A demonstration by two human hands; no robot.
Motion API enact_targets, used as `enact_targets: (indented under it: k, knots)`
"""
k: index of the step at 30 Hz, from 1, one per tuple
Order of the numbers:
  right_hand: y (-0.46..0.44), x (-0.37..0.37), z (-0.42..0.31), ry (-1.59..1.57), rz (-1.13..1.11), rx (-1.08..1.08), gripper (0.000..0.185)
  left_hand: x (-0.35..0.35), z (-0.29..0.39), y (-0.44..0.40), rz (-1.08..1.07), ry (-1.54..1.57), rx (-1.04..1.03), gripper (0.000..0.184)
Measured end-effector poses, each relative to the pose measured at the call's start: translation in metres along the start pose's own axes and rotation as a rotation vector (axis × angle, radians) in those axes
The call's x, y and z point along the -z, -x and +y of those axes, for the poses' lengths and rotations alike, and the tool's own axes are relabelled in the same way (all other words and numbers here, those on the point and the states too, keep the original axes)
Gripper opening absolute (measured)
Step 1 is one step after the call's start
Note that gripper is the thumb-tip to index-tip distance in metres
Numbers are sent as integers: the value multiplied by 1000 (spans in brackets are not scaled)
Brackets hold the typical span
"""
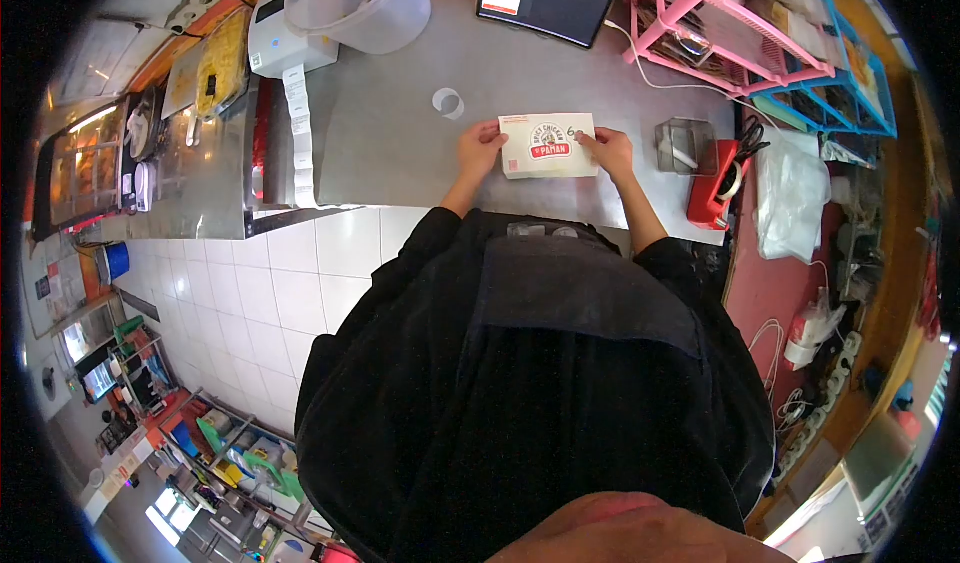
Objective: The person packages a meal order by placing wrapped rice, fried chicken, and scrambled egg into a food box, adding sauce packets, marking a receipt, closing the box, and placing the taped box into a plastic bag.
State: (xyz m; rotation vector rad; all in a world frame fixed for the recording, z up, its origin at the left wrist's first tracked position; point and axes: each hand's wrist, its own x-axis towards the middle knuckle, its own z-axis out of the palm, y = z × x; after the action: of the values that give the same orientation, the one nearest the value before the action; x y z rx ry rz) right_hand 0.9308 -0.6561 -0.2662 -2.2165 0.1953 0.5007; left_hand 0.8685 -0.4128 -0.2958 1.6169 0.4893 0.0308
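A cream cardboard takeaway food box (pixel 530 163) with a red and black logo and a handwritten mark lies on the steel counter in front of me. My left hand (pixel 481 149) grips its left edge, thumb on top. On the other side, my right hand (pixel 609 151) holds the upper right corner, fingers closed over the lid near the mark. The lid looks closed, and what is inside is hidden. Just beyond the box, a small pale ring (pixel 448 103), perhaps a tape roll or a cup, sits on the counter.
A label printer (pixel 285 38) trails a long paper strip (pixel 298 133) at the left, beside a translucent bucket (pixel 385 18). A tablet (pixel 547 3) leans at the back. Rightward are a pink rack (pixel 735 43), a clear container (pixel 685 146), a red tape dispenser (pixel 708 198) and plastic bags (pixel 790 198).
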Motion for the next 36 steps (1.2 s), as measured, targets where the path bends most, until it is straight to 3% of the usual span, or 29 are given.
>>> enact_targets:
  k: [5, 8, 10, 12, 14, 18, 20, 21, 24, 26, 27, 29, 30, 32, 34, 36]
  knots:
    - [-16, 6, 17, -136, -160, 72, 39, -2, -6, 1, 18, 77, -49, 29]
    - [-15, 6, 7, -28, -163, 99, 40, -1, -4, -1, 0, 28, -56, 29]
    - [5, 6, -27, 277, 6, -46, 36, 0, -20, -8, -10, 63, -73, 28]
    - [-5, 2, -9, 252, 60, 31, 41, 0, -22, -9, -11, 97, -92, 28]
    - [-21, 5, 14, -49, -111, 111, 47, 1, -3, 0, 1, 76, -46, 29]
    - [-26, 6, 13, -163, -184, 93, 46, 1, -9, -2, -10, 81, -66, 28]
    - [-18, 11, -12, 419, -93, 165, 42, 0, -6, -1, -15, 157, -36, 28]
    - [-20, 10, -8, 419, -93, 162, 42, 0, -4, 0, -16, 157, -35, 28]
    - [-24, 5, 3, 314, -96, 85, 36, 1, 1, 0, -8, 68, 12, 28]
    - [-25, 6, 15, -359, -236, 26, 45, 1, -1, 1, -7, 131, -41, 29]
    - [-31, 7, 19, -359, -236, 26, 45, 1, 0, 1, -7, 132, -41, 29]
    - [-47, 7, 21, 202, -259, 148, 54, 1, 2, 2, -7, 98, -21, 29]
    - [-39, 6, 7, 200, -258, 148, 54, 1, 1, 0, -8, 96, -21, 29]
    - [-8, 7, -36, 594, -52, 31, 51, 1, -7, -3, -8, 64, -21, 28]
    - [-20, 9, -10, 580, -57, 163, 53, 2, -13, -7, -20, 103, -17, 29]
    - [-26, 8, 13, -150, -225, 85, 61, 3, -10, -3, -30, 141, -11, 29]
